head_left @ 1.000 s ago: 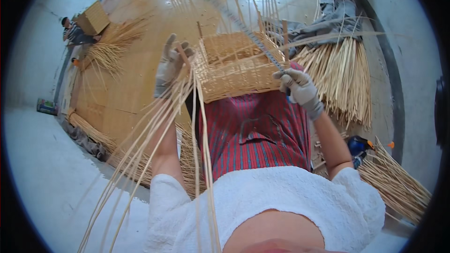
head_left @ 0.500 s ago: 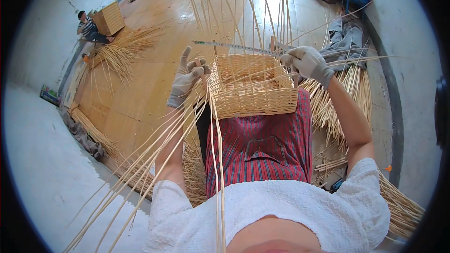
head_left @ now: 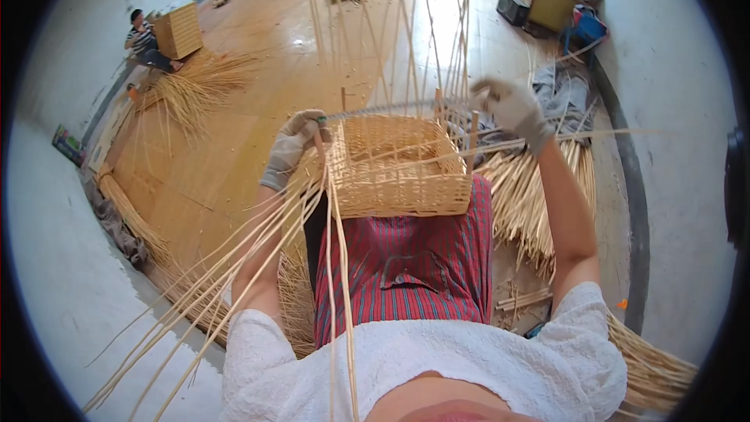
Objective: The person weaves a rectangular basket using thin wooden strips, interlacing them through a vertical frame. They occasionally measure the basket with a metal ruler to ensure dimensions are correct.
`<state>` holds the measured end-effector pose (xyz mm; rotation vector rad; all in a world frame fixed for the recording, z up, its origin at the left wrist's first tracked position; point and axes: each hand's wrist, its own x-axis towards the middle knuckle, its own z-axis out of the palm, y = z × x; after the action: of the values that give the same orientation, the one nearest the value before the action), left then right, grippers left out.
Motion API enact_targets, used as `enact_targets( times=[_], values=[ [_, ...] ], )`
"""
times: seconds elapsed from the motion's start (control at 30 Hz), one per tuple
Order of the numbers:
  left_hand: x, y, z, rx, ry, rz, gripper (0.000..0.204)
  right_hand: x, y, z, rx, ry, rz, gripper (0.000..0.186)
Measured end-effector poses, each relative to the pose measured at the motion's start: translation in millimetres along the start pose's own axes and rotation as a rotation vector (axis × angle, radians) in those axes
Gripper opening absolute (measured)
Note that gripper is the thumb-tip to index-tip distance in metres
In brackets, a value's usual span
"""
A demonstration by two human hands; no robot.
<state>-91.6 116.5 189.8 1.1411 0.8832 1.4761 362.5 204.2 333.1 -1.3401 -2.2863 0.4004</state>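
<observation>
A half-woven wicker basket (head_left: 402, 205) with wooden corner stakes rests on the striped red cloth (head_left: 383, 305) over my lap. Long unwoven canes rise from its far side, and others trail to the lower left. My left hand (head_left: 295, 144), in a pale work glove, is closed at the near-left corner stake and pinches the end of a tape measure (head_left: 391, 109). That tape stretches above the basket's open top to my right hand (head_left: 508, 109), also gloved. Motion blurs the right fingers, but they look curled around the tape; its case does not show.
Bundles of cane (head_left: 539, 195) lie to the right, partly under grey cloth (head_left: 562, 101). At the far left another person (head_left: 144, 41) sits beside a large woven box (head_left: 178, 31) and loose canes (head_left: 187, 94). Containers (head_left: 551, 8) stand at the far right.
My left hand has closed from an outstretched finger and now grips the tape's end by the corner stake. The tape's free end has come in to it. The whole view has shifted slightly.
</observation>
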Motion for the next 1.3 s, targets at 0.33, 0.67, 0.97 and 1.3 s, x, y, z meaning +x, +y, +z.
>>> enact_targets(
  times=[0.33,0.67,0.97,1.3],
  values=[
    [-4,3,-8,0.054,0.043,-0.075,0.036,17,65,34,-0.416,-0.183,-0.104,0.026],
    [-6,7,0,0.002,0.083,-0.092,0.03,-10,70,44,-0.161,0.014,-0.237,0.027],
    [-6,20,10,0.276,0.051,-0.092,0.028,-3,44,64,-0.21,0.076,-0.164,0.027],
    [-4,-7,-15,0.286,0.013,-0.027,0.027,-15,60,87,-0.168,0.203,0.053,0.032]
  ],
)
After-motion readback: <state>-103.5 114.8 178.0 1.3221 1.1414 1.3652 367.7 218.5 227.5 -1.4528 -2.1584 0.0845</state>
